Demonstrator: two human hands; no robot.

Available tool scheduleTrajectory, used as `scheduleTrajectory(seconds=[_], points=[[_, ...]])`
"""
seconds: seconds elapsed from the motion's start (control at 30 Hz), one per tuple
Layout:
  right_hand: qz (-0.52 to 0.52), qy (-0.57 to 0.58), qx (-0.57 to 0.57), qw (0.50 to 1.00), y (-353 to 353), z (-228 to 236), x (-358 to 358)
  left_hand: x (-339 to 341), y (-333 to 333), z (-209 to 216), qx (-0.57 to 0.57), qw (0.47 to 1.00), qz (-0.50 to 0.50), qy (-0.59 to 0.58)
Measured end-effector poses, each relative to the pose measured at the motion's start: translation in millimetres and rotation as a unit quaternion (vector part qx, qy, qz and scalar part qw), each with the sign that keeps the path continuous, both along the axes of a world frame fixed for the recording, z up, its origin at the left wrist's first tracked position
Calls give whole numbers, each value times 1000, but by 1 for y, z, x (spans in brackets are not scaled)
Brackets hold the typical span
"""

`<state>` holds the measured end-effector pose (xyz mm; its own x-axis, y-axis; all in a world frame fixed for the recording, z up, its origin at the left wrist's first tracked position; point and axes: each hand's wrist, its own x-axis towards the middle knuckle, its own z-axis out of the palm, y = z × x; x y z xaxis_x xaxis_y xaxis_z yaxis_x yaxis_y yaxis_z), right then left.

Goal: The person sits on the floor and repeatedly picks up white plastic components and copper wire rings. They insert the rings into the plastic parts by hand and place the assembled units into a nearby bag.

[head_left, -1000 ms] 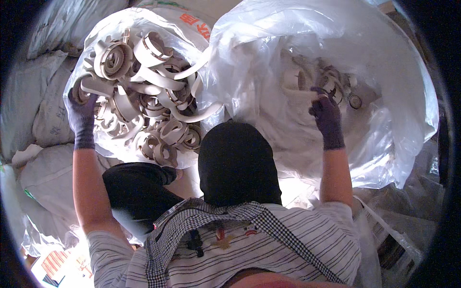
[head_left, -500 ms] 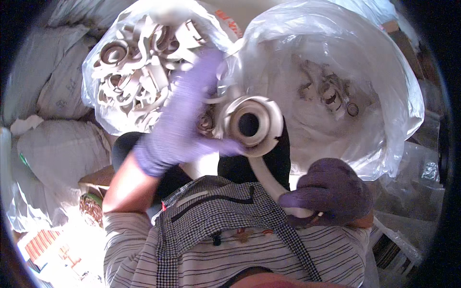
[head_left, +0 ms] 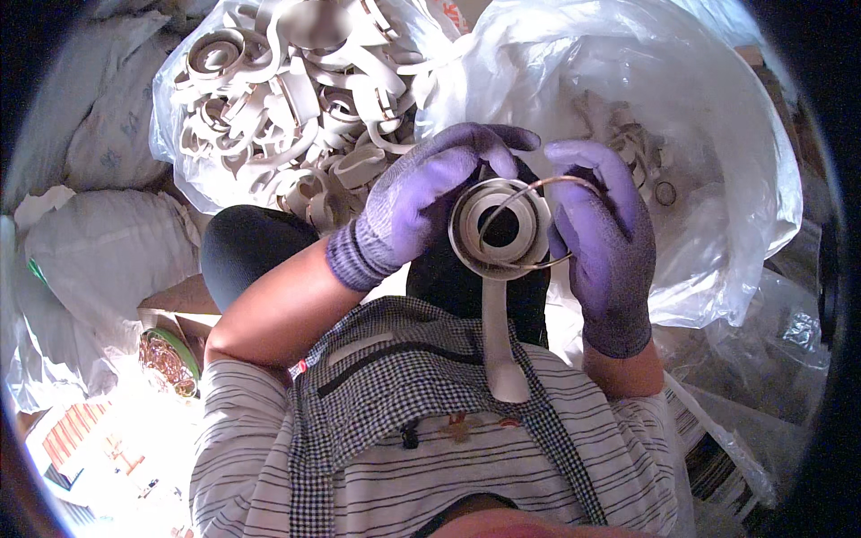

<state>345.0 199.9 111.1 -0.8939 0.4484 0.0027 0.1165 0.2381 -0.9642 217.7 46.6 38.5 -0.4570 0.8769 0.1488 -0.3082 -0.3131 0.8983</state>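
Observation:
Between my gloved hands is a white plastic piece with a round, hollow cup and a long curved handle (head_left: pixel 496 332), which points down toward my apron. My left hand (head_left: pixel 417 202) has its fingers closed on the rim of the cup at the upper left. A thin copper-coloured metal ring (head_left: pixel 558 179) stands at a slant across the cup's mouth. My right hand (head_left: pixel 614 238) is curled around the ring's right side, and its fingertips partly hide where it grips.
A clear plastic bag (head_left: pixel 170 117) at the far left is heaped with similar white pieces. Another clear bag (head_left: pixel 717 206), on the right, has a few pieces and rings at its bottom. Beside my left elbow stands a round container (head_left: pixel 184 345) of copper-coloured rings.
My left hand has come right from beside the heaped bag to the cup. My right hand has left the handle's end and risen to the metal ring, which now shows across the cup.

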Motion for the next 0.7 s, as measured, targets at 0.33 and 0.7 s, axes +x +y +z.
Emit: scheduleTrajectory(seconds=[0.33, 0.7], points=[[-1, -27, -186, 982, 3, 6, 13, 20, -10, 2, 0, 995, 96, 34], [-58, 68, -151, 985, 18, -41, 50, 27, -10, 2, -13, 990, 133, 37]])
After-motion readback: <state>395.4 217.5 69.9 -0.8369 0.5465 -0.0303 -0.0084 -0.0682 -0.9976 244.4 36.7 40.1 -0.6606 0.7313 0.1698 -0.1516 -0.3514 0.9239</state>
